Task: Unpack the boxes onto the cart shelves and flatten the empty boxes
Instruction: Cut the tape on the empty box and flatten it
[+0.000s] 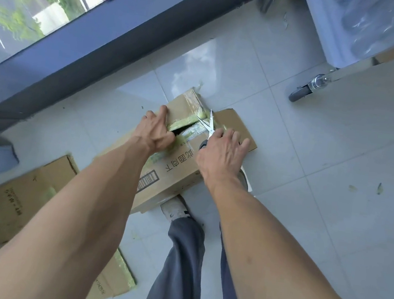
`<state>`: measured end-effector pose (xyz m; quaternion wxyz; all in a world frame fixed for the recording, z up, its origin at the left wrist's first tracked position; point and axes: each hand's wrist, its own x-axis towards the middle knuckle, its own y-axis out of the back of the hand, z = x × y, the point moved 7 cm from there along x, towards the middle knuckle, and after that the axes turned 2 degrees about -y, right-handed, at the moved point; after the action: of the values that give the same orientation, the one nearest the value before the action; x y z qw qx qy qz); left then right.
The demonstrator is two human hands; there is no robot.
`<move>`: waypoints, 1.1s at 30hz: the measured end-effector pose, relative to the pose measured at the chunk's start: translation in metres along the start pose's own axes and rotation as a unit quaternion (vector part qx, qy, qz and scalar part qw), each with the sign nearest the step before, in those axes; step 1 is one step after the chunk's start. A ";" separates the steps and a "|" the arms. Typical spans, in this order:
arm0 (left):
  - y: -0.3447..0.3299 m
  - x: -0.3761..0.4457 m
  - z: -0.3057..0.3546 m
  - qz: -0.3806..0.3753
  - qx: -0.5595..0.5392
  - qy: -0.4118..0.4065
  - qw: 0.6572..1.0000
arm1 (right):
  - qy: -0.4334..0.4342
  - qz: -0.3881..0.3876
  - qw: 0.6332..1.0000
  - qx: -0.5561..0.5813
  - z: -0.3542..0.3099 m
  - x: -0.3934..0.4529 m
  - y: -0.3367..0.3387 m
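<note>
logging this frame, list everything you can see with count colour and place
box: 1, brown, floor centre, taped seam partly cut
scissors: 1, silver, open at the seam
flat boxes: 2, brown, floor lower left
cart: 1, steel, top right, wheels showing
window frame: 1, dark blue, upper left
shoes: 2, white, by the box
left hand: 1, grips a flap
right hand: 1, holds the scissors
</note>
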<state>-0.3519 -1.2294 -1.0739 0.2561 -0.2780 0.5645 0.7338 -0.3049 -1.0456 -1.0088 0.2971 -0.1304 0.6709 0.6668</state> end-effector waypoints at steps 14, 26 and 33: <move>-0.037 -0.019 0.031 0.020 0.008 0.039 0.999 | 0.006 -0.008 0.999 -0.041 0.034 -0.006 -0.005; -0.031 -0.022 0.027 -0.012 -0.011 0.009 1.000 | 0.047 0.004 0.999 -0.001 0.027 0.026 -0.025; -0.009 -0.009 0.046 0.136 0.063 0.041 0.988 | -0.155 -0.070 0.983 0.066 0.075 0.013 -0.050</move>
<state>-0.3449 -1.1829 -1.0643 0.1478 -0.2122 0.6520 0.7127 -0.2691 -0.9736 -1.0521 0.4515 -0.0524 0.6486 0.6105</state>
